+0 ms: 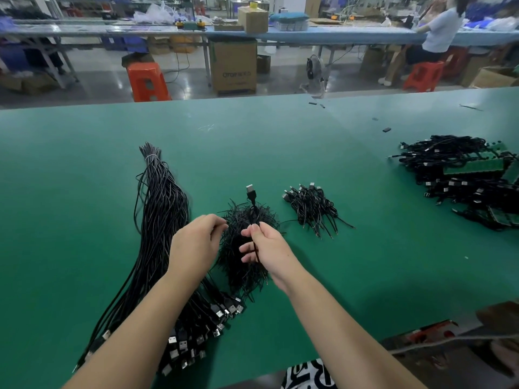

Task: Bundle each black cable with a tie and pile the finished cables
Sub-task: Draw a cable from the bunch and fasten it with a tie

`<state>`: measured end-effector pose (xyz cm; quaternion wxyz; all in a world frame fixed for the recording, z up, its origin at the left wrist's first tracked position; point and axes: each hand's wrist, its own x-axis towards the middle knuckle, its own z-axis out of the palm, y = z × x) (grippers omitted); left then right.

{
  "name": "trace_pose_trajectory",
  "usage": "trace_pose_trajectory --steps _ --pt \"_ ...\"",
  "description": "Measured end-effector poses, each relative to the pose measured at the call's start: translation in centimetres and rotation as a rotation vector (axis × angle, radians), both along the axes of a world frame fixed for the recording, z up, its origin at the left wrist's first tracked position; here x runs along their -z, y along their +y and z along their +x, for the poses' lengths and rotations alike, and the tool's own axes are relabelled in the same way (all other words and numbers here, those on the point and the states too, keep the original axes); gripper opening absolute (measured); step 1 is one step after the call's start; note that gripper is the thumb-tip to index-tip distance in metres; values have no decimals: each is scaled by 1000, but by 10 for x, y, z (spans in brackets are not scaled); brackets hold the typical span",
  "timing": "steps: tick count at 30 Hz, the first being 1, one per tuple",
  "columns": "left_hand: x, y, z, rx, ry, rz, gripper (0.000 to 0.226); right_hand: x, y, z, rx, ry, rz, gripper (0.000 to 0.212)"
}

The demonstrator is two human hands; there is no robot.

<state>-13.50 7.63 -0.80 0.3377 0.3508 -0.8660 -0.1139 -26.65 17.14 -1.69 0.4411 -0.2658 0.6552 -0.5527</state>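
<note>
Right hand: right hand (268,249) pinches a folded black cable (254,211), plug up, above the tie heap (245,248)
Left hand: left hand (193,244) fingers curled at heap's edge; whether they hold a tie, cannot tell
Finished pile: bundled cables (313,207) just right
Loose stock: long cables (160,220) left on green table (337,276)

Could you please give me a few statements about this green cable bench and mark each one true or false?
1. The right hand holds a folded black cable with a silver USB plug pointing away from the person. True.
2. The left hand lies flat on the green table. False: its fingers reach into the heap of thin black ties.
3. The small pile of bundled black cables lies right of the tie heap. True.
4. The long bunch of loose black cables lies right of both hands. False: it lies to their left.
</note>
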Motion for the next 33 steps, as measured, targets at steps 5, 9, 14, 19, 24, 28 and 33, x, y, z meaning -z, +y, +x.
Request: trace_pose_trajectory --steps 5,9,14,19,24,28,33 --pt "6 10 1 82 42 7 5 -6 1 -2 -45 -225 -120 28" --pt "10 13 1 77 8 49 8 -5 -2 -3 -49 -65 -69 30" --pt "10 14 -2 27 -12 235 14 -2 2 -1 -135 174 -52 29" --pt "3 5 1 -119 165 525 9 -6 10 -3 -199 281 -94 28" --pt "-2 -1 2 -177 393 689 13 -5 14 8 -418 358 -119 25" --pt "-14 9 -1 -45 500 691 16 -4 13 18 -494 221 -107 16" --pt "-22 11 0 75 549 812 12 -7 15 17 -460 91 -148 50"
